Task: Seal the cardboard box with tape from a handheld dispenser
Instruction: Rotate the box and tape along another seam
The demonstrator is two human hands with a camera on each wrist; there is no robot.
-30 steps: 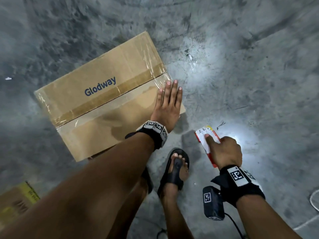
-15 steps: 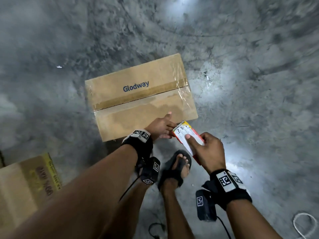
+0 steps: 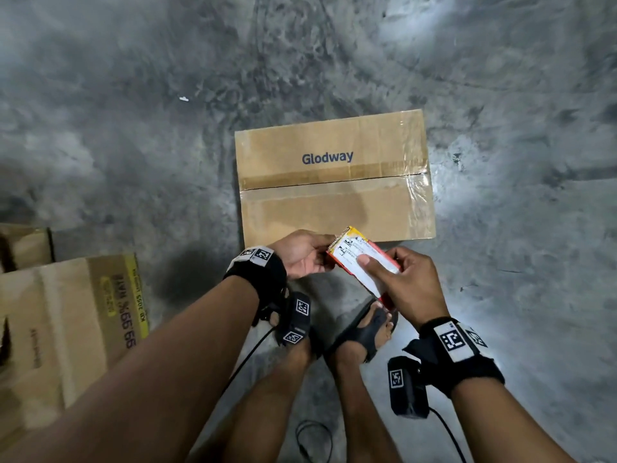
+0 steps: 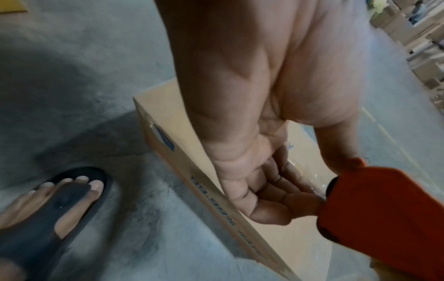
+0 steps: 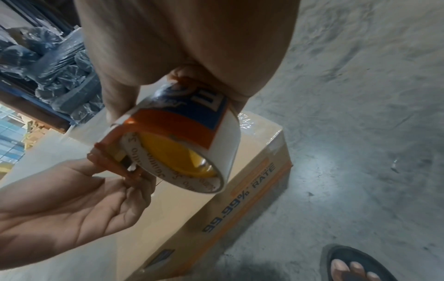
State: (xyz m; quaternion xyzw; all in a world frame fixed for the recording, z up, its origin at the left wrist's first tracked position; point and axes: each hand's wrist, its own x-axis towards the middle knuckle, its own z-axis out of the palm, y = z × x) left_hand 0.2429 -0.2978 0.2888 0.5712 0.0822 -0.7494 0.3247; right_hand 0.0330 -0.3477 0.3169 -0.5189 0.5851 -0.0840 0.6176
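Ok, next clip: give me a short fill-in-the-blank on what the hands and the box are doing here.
1. The right hand grips the tape dispenser, whose frame is coloured ____.
2. The left hand pinches the dispenser's ____ end.
3. The word printed on top of the cardboard box is ____.
4. The box rests on the ____.

Missing words: orange; front; Glodway; floor

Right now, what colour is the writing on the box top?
Dark blue "Glodway" lettering, clearest in the head view.
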